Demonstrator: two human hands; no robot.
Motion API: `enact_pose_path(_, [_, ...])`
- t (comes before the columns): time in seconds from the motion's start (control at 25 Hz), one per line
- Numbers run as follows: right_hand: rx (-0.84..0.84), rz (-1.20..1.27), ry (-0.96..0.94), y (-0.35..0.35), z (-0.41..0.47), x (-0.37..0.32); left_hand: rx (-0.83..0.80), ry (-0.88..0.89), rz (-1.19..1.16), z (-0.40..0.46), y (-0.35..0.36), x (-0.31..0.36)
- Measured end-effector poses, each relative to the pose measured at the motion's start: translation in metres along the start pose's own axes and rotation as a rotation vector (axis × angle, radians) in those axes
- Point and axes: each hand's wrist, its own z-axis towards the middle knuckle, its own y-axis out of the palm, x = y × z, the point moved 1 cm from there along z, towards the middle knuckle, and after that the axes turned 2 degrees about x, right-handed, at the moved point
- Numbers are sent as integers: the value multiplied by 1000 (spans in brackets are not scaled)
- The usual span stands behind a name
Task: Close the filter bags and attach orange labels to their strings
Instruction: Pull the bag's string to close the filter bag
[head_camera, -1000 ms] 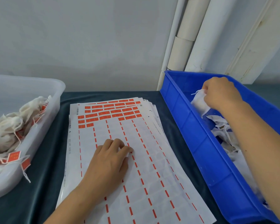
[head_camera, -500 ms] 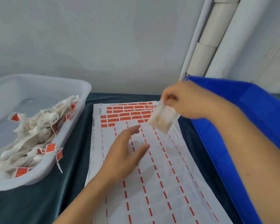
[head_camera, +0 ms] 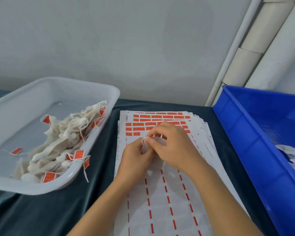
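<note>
Both hands meet over the label sheet: left hand grips the bag; right hand pinches its string, probably to close it. Finished bags lie at 9 o'clock.

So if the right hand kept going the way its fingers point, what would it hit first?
The right hand points left, toward the left hand. It would press straight into the filter bag both hands pinch, then the left hand's fingers. Farther left sits the white tray, though depth is unclear.

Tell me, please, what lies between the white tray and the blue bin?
In the head view, the stack of label sheets on the dark cloth, with both hands holding a filter bag above it.
</note>
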Motion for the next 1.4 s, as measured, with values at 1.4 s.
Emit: enact_pose_path(1.4, [300,860,435,-7,13,15,-105,96,107,-14,19,-5])
